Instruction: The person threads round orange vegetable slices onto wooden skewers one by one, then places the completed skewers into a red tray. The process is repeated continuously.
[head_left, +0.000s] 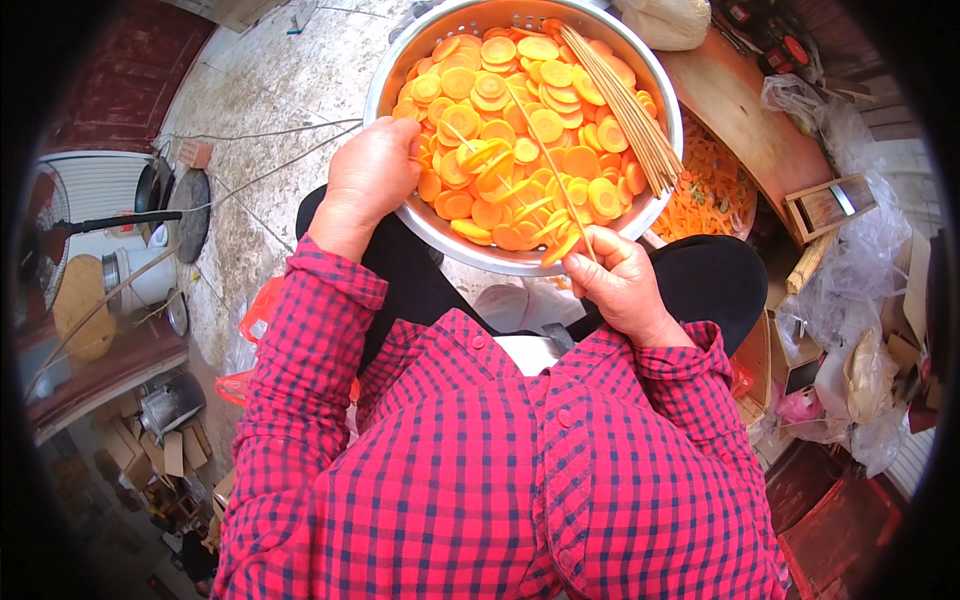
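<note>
A round metal colander (384, 82) full of carrot slices (487, 86) stands in front of me, above my knees. My left hand (379, 165) is closed at its left rim, over the slices, with the fingertips partly hidden; whether it holds anything I cannot tell. Between my hands runs a thin stick (457, 135) with several carrot slices (491, 169) threaded on it. My right hand (611, 274) pinches the last threaded slice and a second thin wooden stick (555, 176), which lies slantwise over the heap. A bundle of wooden sticks (626, 112) rests across the right rim.
Beyond the colander's right side sits a container of carrot peelings (701, 187) beside a wooden board (742, 112). A wooden slicer with a metal blade (829, 206) lies at the right, near plastic bags (855, 247). At the left are a fan (49, 232) and a metal pot (135, 277).
</note>
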